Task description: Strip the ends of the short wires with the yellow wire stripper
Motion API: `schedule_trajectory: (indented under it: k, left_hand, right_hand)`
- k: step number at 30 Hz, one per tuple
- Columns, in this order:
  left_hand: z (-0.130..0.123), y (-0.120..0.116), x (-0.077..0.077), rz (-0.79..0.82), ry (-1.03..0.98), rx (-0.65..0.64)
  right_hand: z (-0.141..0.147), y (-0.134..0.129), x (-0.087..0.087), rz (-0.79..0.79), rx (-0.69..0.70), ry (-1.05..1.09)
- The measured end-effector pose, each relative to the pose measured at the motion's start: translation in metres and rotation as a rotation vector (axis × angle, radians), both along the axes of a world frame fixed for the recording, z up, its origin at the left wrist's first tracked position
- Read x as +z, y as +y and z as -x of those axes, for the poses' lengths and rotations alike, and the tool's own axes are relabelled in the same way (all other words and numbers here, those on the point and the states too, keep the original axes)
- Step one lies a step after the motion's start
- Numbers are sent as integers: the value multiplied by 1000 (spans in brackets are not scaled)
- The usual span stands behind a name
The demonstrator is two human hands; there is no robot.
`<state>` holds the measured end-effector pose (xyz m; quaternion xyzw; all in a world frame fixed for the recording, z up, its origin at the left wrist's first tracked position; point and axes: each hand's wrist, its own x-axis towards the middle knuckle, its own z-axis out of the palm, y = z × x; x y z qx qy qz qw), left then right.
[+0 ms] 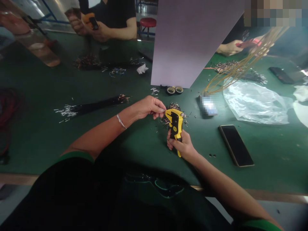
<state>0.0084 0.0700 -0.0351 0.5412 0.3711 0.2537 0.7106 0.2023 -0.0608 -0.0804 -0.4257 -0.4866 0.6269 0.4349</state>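
Note:
My right hand (181,143) is wrapped around the handle of a yellow and black wire stripper (176,123), held upright over the table. My left hand (152,108) is closed in a pinch, fingertips right at the tool's jaws. Whatever lies between those fingertips is too small to make out. Beneath and behind the tool is a heap of small wire offcuts or metal pieces (173,106), partly covered by the tool. To the left of my left hand lies a bundle of black wires (96,106) with bright metal ends at one side and coppery ends at the other.
A smartphone (236,145) and a clear plastic bag (258,102) lie to the right. Two tape rolls (175,90) stand below a tall pale panel (185,41). Across the green table (134,150), co-workers' hands (96,30) hold tools. Yellow wires (231,75) reach in at the right.

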Motion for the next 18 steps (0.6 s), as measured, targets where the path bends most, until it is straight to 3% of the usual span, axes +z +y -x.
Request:
schedule_trajectory:
  k: [18]
  left_hand:
    - [1, 7, -10, -10, -3, 11]
  right_hand:
    - [1, 4, -6, 8, -10, -9]
